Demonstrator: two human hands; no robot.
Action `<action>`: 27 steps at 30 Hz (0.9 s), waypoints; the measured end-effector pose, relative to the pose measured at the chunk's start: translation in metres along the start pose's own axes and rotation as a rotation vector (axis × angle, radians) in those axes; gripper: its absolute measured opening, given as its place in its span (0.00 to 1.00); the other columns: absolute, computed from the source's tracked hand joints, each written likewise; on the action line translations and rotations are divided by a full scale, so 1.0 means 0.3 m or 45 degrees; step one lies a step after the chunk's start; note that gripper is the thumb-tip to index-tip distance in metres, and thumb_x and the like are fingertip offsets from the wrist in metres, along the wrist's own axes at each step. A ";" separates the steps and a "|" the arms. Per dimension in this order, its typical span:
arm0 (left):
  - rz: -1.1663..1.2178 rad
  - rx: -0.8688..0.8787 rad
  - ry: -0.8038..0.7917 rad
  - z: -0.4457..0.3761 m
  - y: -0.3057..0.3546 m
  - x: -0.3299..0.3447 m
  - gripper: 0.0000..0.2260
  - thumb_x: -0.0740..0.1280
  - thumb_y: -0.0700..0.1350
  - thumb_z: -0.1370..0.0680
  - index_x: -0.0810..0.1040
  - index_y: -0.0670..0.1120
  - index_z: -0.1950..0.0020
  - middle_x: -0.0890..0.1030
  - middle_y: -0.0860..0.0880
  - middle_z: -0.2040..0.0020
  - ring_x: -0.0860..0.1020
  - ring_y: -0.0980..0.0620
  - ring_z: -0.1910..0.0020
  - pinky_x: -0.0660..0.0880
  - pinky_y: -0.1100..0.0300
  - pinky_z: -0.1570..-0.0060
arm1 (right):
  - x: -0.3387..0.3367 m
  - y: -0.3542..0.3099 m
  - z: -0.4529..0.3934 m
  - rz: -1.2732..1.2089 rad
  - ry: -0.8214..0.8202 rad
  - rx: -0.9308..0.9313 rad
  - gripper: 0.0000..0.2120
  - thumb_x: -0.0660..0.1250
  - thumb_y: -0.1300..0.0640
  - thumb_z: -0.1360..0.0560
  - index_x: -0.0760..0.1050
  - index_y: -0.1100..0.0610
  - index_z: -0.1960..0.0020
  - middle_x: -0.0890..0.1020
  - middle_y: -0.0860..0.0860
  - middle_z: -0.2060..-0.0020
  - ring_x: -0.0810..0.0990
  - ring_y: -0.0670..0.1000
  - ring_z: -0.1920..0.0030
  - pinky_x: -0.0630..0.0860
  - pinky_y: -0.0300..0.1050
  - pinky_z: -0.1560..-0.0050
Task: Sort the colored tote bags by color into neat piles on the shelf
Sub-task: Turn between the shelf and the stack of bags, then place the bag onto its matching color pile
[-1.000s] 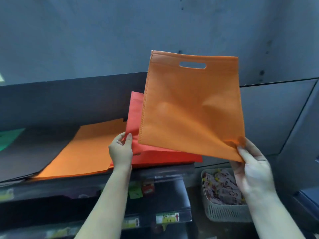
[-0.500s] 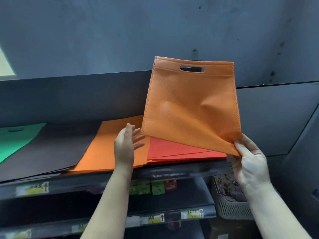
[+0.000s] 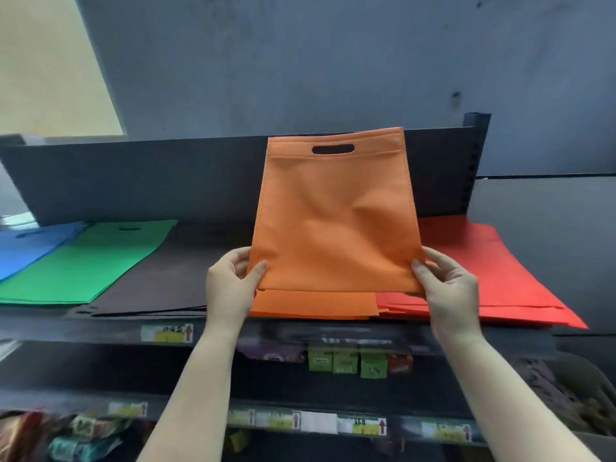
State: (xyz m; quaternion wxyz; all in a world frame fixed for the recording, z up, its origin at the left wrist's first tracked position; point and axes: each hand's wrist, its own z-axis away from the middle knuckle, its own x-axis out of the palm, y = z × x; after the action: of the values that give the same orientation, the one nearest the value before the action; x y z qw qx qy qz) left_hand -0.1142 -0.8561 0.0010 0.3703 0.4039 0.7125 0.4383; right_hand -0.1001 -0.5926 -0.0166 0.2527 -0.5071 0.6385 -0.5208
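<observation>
An orange tote bag (image 3: pixel 333 221) with a cut-out handle is held tilted up over the orange pile (image 3: pixel 316 305) on the top shelf (image 3: pixel 100 328). My left hand (image 3: pixel 230 288) pinches its lower left corner and my right hand (image 3: pixel 446 288) pinches its lower right corner. Left of the orange pile lie a black pile (image 3: pixel 160 281), a green pile (image 3: pixel 86 261) and a blue pile (image 3: pixel 23 248). A red pile (image 3: pixel 493 278) lies to the right, its front corner past the shelf edge.
The shelf's dark back panel (image 3: pixel 166 178) rises behind the piles. Lower shelves carry small green and red boxes (image 3: pixel 353 363), price labels (image 3: pixel 170 333) and packets (image 3: pixel 83 435). A basket (image 3: pixel 580 395) sits at the lower right.
The orange bag has moved left from over the red pile to over the orange pile. My left hand, free before, now pinches its lower left corner. The view has shifted left.
</observation>
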 end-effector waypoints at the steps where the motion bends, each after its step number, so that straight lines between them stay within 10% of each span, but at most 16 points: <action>1: -0.067 0.008 0.019 -0.018 -0.011 -0.019 0.09 0.70 0.41 0.25 0.77 0.46 0.45 0.82 0.50 0.57 0.79 0.56 0.60 0.74 0.64 0.62 | 0.022 0.010 -0.012 0.114 -0.024 -0.031 0.09 0.67 0.66 0.25 0.79 0.54 0.49 0.84 0.49 0.64 0.81 0.41 0.68 0.78 0.36 0.69; 14: -0.887 -0.004 -0.148 -0.120 -0.128 -0.056 0.22 0.69 0.44 0.24 0.70 0.43 0.31 0.71 0.44 0.37 0.73 0.46 0.40 0.70 0.56 0.45 | 0.149 0.081 -0.068 1.298 -0.267 -0.121 0.16 0.69 0.54 0.25 0.79 0.60 0.41 0.79 0.51 0.59 0.74 0.49 0.57 0.67 0.39 0.57; 27: -1.256 0.898 -0.469 -0.131 0.164 0.433 0.24 0.59 0.56 0.21 0.63 0.48 0.27 0.71 0.49 0.33 0.70 0.47 0.36 0.66 0.54 0.42 | -0.147 -0.169 -0.153 2.319 -0.359 -0.242 0.26 0.56 0.42 0.21 0.62 0.55 0.28 0.70 0.52 0.34 0.67 0.54 0.32 0.68 0.49 0.38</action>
State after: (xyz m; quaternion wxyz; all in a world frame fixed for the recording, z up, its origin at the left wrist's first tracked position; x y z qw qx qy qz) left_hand -0.1884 -0.7378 0.0372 0.4900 0.1946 0.8410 -0.1218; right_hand -0.1040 -0.5306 0.0361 0.5972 0.1130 0.7941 0.0000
